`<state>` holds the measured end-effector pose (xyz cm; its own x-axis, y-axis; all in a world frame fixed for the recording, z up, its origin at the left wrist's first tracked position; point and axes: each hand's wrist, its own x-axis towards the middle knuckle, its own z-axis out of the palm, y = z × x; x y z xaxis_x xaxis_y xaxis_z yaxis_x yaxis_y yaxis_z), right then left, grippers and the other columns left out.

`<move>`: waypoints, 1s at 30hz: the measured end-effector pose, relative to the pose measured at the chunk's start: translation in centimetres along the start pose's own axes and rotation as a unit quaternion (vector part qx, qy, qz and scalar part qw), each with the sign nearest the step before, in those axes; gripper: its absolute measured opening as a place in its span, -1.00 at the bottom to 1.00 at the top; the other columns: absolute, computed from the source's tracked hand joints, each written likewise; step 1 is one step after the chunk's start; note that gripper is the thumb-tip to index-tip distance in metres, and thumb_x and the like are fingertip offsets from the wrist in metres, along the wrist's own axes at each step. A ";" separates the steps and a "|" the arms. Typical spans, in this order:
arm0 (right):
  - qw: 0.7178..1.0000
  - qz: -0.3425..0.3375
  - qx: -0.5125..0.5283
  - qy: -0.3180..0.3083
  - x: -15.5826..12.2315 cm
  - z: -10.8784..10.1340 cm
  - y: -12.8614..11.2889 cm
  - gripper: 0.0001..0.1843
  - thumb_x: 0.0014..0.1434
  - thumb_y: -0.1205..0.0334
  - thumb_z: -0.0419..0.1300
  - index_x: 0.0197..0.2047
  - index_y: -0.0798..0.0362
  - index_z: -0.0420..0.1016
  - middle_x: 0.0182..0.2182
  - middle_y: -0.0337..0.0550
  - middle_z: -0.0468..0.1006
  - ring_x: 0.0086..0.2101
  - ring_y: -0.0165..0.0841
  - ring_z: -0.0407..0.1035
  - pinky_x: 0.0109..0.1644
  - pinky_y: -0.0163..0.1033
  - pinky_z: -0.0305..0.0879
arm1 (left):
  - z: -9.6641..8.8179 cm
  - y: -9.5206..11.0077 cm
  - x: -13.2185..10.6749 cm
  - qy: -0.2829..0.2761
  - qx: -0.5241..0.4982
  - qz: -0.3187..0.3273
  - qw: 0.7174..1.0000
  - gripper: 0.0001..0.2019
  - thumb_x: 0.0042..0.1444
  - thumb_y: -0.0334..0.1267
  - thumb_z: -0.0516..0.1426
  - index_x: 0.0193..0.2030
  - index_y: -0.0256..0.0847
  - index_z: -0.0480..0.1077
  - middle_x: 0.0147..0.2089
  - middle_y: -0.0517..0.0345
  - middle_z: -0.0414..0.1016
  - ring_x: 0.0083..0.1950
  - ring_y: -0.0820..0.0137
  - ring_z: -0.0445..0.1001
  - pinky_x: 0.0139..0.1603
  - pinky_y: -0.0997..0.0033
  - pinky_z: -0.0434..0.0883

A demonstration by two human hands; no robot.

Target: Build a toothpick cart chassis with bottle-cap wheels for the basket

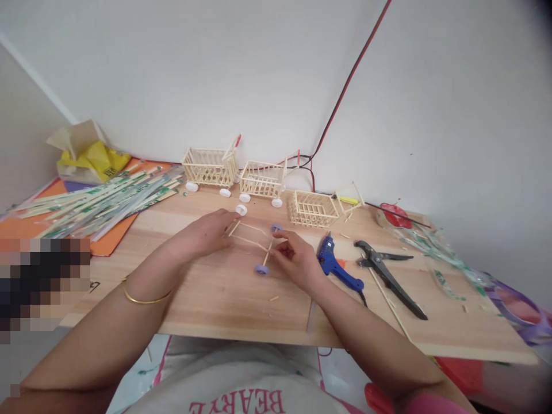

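A thin wooden stick frame [250, 237] lies on the wooden board [241, 305] between my hands. It carries purple wheels on a stick axle, one near [261, 269] and one far [276, 228]. My left hand [207, 233] rests on the frame's left end, fingers curled down on the sticks. My right hand [295, 259] pinches the axle stick beside the wheels. A loose white wheel [241, 210] lies just beyond the frame.
Two wheeled stick carts [210, 168] [263, 181] and a bare stick basket [313, 208] stand at the back. A blue glue gun [336, 265] and black pliers [388, 276] lie at right. Wrapped sticks [99, 201] pile at left. A red-black cable [345, 86] runs up the wall.
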<state>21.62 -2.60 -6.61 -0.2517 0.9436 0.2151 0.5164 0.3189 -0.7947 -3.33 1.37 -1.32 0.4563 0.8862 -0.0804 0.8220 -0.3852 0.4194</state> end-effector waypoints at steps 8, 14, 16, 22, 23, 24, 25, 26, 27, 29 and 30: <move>0.999 -0.022 -0.010 0.039 0.1 -0.7 -0.1 -0.73 0.15 0.27 0.13 -0.05 0.06 0.38 -0.38 -0.18 0.50 -0.41 -0.41 0.40 -0.32 -0.31 0.35 | -0.5 -1.0 0.2 0.018 -0.069 -0.023 0.997 -0.53 0.02 -0.19 0.08 0.11 -0.18 0.35 -0.06 0.08 0.52 -0.20 0.30 0.48 -0.22 0.40 0.35; 0.997 -0.044 -0.035 0.045 0.1 -1.7 -0.9 -0.83 0.20 0.17 0.12 -0.23 0.07 0.47 -0.47 -0.20 0.51 -0.47 -0.42 0.37 -0.38 -0.34 0.27 | -1.8 -0.1 0.1 0.122 -0.067 -0.079 0.987 -0.63 0.16 -0.08 -0.08 -0.53 -0.21 0.33 -0.54 0.16 0.42 -0.46 0.38 0.37 -0.43 0.43 0.20; 0.996 -0.057 -0.047 0.043 0.1 -1.9 -1.1 -0.81 0.21 0.16 0.12 -0.29 0.07 0.49 -0.47 -0.20 0.52 -0.48 -0.43 0.36 -0.39 -0.34 0.25 | -2.0 0.2 0.2 0.143 -0.063 -0.066 0.986 -0.59 0.18 -0.05 -0.10 -0.60 -0.20 0.24 -0.61 0.19 0.33 -0.52 0.42 0.30 -0.46 0.43 0.15; 0.991 -0.076 -0.079 0.080 0.4 -2.8 -1.2 -0.82 0.20 0.15 0.14 -0.31 0.04 0.51 -0.48 -0.21 0.52 -0.49 -0.42 0.34 -0.39 -0.33 0.25 | -1.5 0.1 0.5 0.195 -0.060 -0.054 0.977 -0.50 0.19 0.07 -0.10 -0.68 -0.18 0.07 -0.69 0.26 0.12 -0.58 0.47 0.16 -0.51 0.42 0.04; 0.988 -0.072 -0.087 0.103 0.5 -3.3 -1.3 -0.83 0.19 0.15 0.15 -0.31 0.04 0.51 -0.49 -0.22 0.51 -0.50 -0.42 0.33 -0.39 -0.32 0.25 | -1.4 0.0 0.5 0.201 -0.061 -0.053 0.976 -0.49 0.18 0.08 -0.08 -0.68 -0.19 0.05 -0.69 0.27 0.09 -0.58 0.47 0.14 -0.51 0.42 0.02; 0.985 -0.065 -0.094 0.132 0.6 -3.9 -1.4 -0.84 0.18 0.15 0.16 -0.29 0.04 0.51 -0.49 -0.22 0.51 -0.50 -0.42 0.33 -0.39 -0.32 0.25 | -1.3 -0.1 0.6 0.206 -0.062 -0.052 0.975 -0.49 0.16 0.10 -0.06 -0.68 -0.19 0.03 -0.68 0.28 0.06 -0.58 0.48 0.12 -0.51 0.42 0.01; 0.979 -0.056 -0.098 0.167 0.8 -4.6 -1.5 -0.84 0.17 0.15 0.17 -0.27 0.03 0.51 -0.48 -0.22 0.50 -0.50 -0.42 0.32 -0.39 -0.31 0.25 | -1.2 -0.2 0.7 0.209 -0.062 -0.052 0.974 -0.49 0.15 0.11 -0.04 -0.68 -0.19 0.02 -0.68 0.28 0.04 -0.58 0.48 0.11 -0.52 0.42 0.00; 0.973 -0.043 -0.097 0.207 0.9 -5.6 -1.5 -0.83 0.16 0.14 0.17 -0.24 0.04 0.50 -0.46 -0.22 0.50 -0.50 -0.43 0.31 -0.39 -0.31 0.26 | -1.1 -0.3 0.7 0.213 -0.064 -0.054 0.973 -0.49 0.13 0.11 -0.02 -0.67 -0.19 0.02 -0.68 0.29 0.03 -0.58 0.48 0.10 -0.52 0.42 0.00; 0.965 -0.024 -0.091 0.244 1.0 -6.6 -1.5 -0.80 0.15 0.12 0.18 -0.21 0.04 0.48 -0.42 -0.21 0.50 -0.49 -0.43 0.31 -0.39 -0.30 0.26 | -1.0 -0.4 0.8 0.216 -0.067 -0.055 0.973 -0.49 0.12 0.12 0.00 -0.67 -0.19 0.03 -0.67 0.29 0.04 -0.58 0.48 0.10 -0.52 0.42 0.00; 0.951 0.034 -0.066 0.299 1.1 -8.8 -1.1 -0.72 0.13 0.07 0.18 -0.14 0.05 0.44 -0.33 -0.18 0.50 -0.49 -0.44 0.31 -0.40 -0.29 0.27 | -0.9 -0.5 0.9 0.220 -0.075 -0.057 0.971 -0.51 0.10 0.12 0.02 -0.66 -0.19 0.07 -0.66 0.28 0.08 -0.57 0.47 0.12 -0.51 0.42 0.00; 0.948 0.072 -0.055 0.306 1.2 -9.9 -0.8 -0.67 0.11 0.05 0.20 -0.11 0.06 0.41 -0.28 -0.15 0.50 -0.48 -0.44 0.33 -0.39 -0.29 0.29 | -0.8 -0.6 1.0 0.223 -0.081 -0.058 0.970 -0.52 0.10 0.11 0.02 -0.66 -0.18 0.08 -0.66 0.27 0.09 -0.56 0.46 0.12 -0.51 0.41 0.00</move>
<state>29.07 -0.85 -0.11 0.3321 0.8428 0.4236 0.5993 0.1583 -0.7847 -3.65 2.66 -0.87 0.1410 0.9585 0.2479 0.7784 -0.2621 0.5704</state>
